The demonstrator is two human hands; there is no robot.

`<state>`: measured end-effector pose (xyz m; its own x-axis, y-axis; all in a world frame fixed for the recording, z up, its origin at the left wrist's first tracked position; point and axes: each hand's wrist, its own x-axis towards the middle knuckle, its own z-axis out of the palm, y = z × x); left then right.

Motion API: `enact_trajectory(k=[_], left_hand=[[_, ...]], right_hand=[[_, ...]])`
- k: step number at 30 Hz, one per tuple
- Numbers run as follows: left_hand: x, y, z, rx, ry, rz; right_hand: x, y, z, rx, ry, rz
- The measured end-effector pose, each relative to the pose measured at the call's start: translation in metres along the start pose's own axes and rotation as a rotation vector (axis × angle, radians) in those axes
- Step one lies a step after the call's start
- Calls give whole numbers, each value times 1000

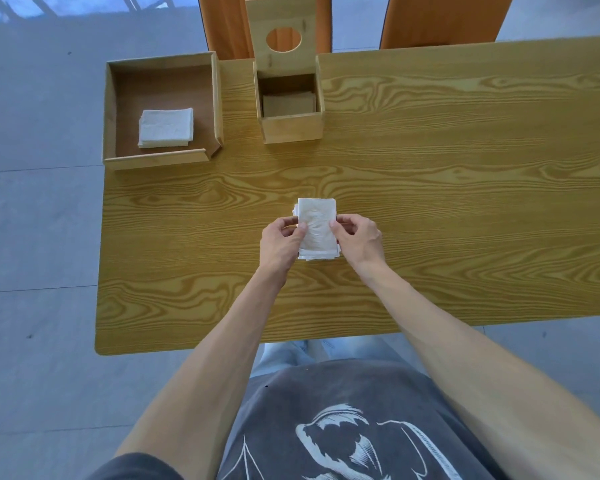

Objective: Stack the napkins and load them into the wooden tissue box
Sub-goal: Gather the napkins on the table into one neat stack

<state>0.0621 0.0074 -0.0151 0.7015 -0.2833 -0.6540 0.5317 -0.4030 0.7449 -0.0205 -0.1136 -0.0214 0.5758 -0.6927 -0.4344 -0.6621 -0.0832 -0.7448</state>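
Note:
A small stack of white napkins (317,223) lies at the middle of the wooden table (430,188). My left hand (282,242) pinches its left edge and my right hand (359,239) pinches its right edge. The wooden tissue box (291,128) stands at the back of the table, its lid (282,15) with a round hole tipped up. Inside the box lie some napkins (289,102) in shadow. A second white napkin pile (166,128) rests in the open wooden tray (109,112) at the back left.
Two orange chairs (440,19) stand behind the table's far edge. The tray overhangs the table's left corner. Grey floor lies to the left and front.

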Motion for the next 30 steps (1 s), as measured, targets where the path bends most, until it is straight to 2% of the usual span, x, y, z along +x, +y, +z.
enact_trajectory(k=[6,9,13,18,26,30], left_hand=[[2,-4,4,291,130,64],[1,-4,5,326,168,55],[2,-4,6,273,176,12],[3,-2,9,72,108,-125],[3,-6,6,-75,76,-176],[4,-8,5,-104,51,-186]], right_hand=[[2,4,1,-67,17,69],[1,3,3,-131,46,82],[-1,0,4,-187,73,75],[-1,-7,10,-251,6,40],[0,-15,13,-129,-48,161],[1,-14,14,-157,-86,186]])
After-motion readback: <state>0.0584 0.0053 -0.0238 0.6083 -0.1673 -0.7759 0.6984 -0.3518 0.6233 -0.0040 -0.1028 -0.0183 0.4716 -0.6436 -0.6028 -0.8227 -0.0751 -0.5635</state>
